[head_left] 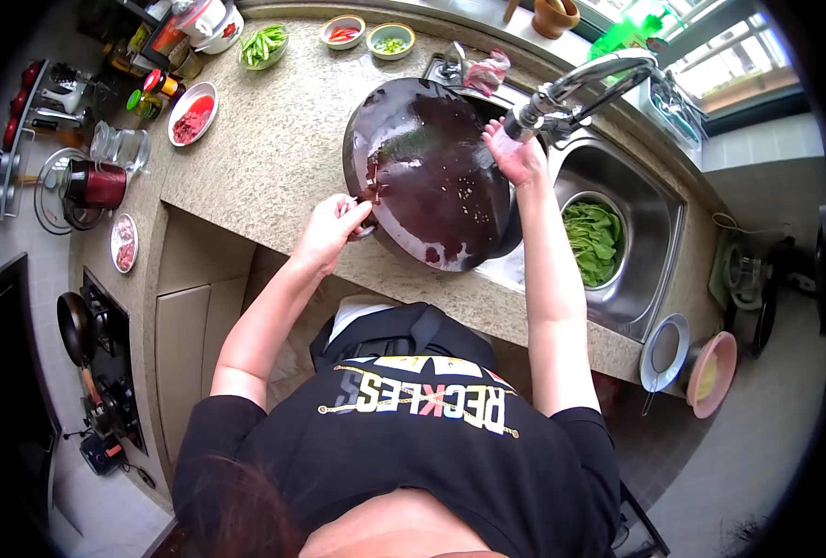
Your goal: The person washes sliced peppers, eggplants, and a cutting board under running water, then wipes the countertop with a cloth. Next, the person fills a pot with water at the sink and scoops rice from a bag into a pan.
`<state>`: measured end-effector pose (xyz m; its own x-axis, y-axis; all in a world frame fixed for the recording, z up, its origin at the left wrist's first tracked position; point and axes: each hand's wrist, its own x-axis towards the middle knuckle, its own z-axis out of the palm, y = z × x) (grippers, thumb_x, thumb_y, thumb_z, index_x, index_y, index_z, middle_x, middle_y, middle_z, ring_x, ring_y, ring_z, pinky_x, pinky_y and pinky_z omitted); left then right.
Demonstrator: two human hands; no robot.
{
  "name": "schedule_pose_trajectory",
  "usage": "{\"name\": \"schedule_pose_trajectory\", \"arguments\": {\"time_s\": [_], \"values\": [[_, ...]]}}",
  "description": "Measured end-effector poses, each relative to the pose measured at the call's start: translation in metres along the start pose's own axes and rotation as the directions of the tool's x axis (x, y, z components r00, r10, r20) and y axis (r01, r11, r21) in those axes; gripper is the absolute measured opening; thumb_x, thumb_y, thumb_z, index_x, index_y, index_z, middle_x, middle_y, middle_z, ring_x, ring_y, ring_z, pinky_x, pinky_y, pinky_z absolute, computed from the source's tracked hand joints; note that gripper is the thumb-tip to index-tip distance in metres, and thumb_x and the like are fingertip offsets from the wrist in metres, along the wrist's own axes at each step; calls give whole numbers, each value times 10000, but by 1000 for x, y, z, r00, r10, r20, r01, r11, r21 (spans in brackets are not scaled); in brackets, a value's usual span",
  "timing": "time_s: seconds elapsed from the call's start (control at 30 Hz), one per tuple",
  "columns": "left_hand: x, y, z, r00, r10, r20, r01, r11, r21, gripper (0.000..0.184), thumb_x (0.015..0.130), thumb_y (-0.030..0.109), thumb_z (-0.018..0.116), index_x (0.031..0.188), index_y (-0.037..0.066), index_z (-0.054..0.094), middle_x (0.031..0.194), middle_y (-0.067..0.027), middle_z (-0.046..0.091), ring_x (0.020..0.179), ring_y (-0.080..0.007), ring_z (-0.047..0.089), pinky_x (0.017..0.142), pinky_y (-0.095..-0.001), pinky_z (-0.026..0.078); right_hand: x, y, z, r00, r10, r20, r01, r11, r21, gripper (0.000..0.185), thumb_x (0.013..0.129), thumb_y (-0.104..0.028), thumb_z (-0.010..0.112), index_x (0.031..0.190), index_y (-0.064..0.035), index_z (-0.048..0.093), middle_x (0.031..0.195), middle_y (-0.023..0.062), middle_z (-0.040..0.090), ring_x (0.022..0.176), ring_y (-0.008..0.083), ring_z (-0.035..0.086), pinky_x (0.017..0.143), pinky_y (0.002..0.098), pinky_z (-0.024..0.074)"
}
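A large, dark round wok (431, 177) is tilted over the counter edge and the left sink basin, its surface wet and blotched with brown. My left hand (331, 228) is closed around the small handle at its left rim. My right hand (517, 156) is open, palm up with fingers apart, directly below the faucet (561, 102) head and beside the wok's right edge. Whether its fingertips touch the wok, I cannot tell. Leafy greens (593, 244) fill a round bowl in the right basin of the steel sink (659, 270).
Along the counter (264, 139) stand bowls of green peppers (264, 45), red slices (343, 34) and chopped greens (389, 43). Plates of red meat (192, 115) and pale meat (125, 244) are at the left. A strainer (665, 352) and pink basin (712, 375) sit right; a frying pan (75, 330) is far left.
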<state>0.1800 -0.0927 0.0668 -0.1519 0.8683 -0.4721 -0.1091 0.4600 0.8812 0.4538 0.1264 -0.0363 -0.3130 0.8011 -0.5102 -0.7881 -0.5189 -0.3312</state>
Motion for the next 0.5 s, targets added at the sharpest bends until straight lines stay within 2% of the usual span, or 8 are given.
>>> {"name": "schedule_pose_trajectory", "arguments": {"time_s": [0.17, 0.2, 0.23, 0.27, 0.3, 0.37, 0.43, 0.5], "values": [[1, -2, 42, 997, -75, 26, 75, 997, -19, 204, 817, 204, 646, 745, 149, 463, 686, 57, 467, 629, -43, 460, 568, -206, 400, -14, 8, 18, 998, 0, 63, 2, 1000, -31, 343, 924, -248, 432, 1060, 54, 522, 1084, 203, 566, 1016, 324, 554, 904, 462, 455], [3, 2, 45, 997, -76, 15, 76, 997, -30, 206, 813, 191, 647, 745, 151, 457, 682, 53, 474, 622, -42, 462, 566, -205, 397, -17, 18, 16, 993, 7, 122, -6, 1000, -6, 348, 921, -234, 435, 1078, 68, 511, 1062, 203, 578, 1002, 324, 568, 914, 447, 457], [4, 7, 51, 998, -66, 1, 66, 997, -29, 210, 818, 185, 641, 734, 150, 451, 678, 51, 477, 612, -41, 459, 564, -209, 395, -8, 32, 3, 945, 22, 326, -31, 999, 22, 349, 920, -239, 440, 1066, 65, 530, 1036, 193, 594, 987, 309, 580, 931, 421, 448], [5, 8, 54, 998, -70, -6, 70, 997, -19, 200, 820, 183, 637, 737, 149, 458, 678, 51, 478, 611, -42, 460, 566, -212, 397, -37, 45, 25, 953, -65, 297, 133, 967, -216, 333, 921, -254, 450, 1032, 36, 572, 1033, 161, 609, 999, 275, 577, 942, 393, 435], [6, 10, 55, 997, -72, -15, 72, 997, -10, 189, 822, 180, 633, 740, 147, 466, 678, 50, 479, 610, -44, 461, 568, -215, 399, -59, 63, 42, 973, -83, 214, 144, 946, -291, 303, 925, -240, 451, 1014, 7, 603, 1035, 129, 619, 1006, 236, 575, 948, 368, 422], [6, 12, 57, 996, -81, -37, 81, 997, -12, 176, 825, 179, 628, 745, 145, 475, 681, 49, 483, 613, -44, 464, 572, -216, 401, -93, 88, 57, 858, -118, 500, 448, 648, -616, 314, 943, -193, 414, 1137, -6, 576, 1171, 106, 579, 1114, 222, 521, 987, 340, 366], [4, 11, 58, 993, -103, -58, 103, 995, -13, 163, 828, 177, 623, 751, 143, 484, 683, 47, 487, 616, -44, 467, 577, -216, 402, -101, 109, 44, 632, -63, 772, 768, -81, -635, 415, 915, -253, 432, 1293, -84, 452, 1379, 159, 364, 1321, 289, 267, 1079, 433, 168], [4, 13, 57, 996, -79, -47, 78, 997, -24, 146, 833, 182, 615, 760, 140, 495, 695, 42, 497, 627, -46, 474, 585, -217, 407, -119, 93, 31, 658, 42, 751, 731, -271, -626, 517, 927, -344, 374, 1374, -90, 317, 1438, 144, 261, 1351, 293, 186, 1087, 449, 111]]}}
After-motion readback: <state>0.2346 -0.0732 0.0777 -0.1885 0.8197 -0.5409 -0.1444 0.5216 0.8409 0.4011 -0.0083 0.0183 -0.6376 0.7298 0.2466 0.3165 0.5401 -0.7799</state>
